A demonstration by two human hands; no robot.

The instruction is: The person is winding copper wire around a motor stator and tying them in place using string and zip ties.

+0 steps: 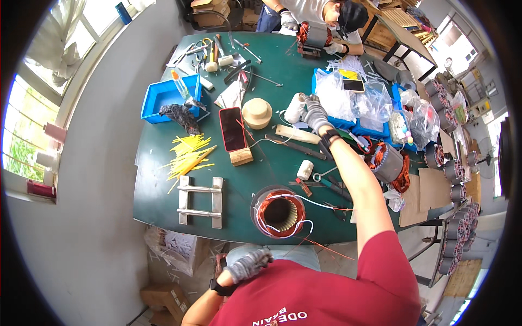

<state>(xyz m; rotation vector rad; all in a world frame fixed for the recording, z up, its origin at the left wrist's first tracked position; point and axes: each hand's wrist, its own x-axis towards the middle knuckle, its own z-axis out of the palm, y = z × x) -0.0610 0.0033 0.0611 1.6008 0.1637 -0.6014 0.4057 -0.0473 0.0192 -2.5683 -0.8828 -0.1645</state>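
My right hand (315, 113), in a grey glove, reaches across the green table (157, 179) and closes on a white roll (295, 107) beside a round wooden disc (257, 112). My left hand (247, 264), also gloved, rests on my knee below the table's near edge and holds nothing. A motor stator (278, 213) with copper windings and loose white leads stands upright at the near edge, between my two arms.
A red phone (232, 129), wooden block (241, 156), yellow sticks (187, 155), steel frame (200, 201), blue tray (163, 98), pliers (329, 187) and another stator (389, 163) lie around. Blue bins hold plastic bags (353, 98). A co-worker (321, 16) handles a stator at the far side.
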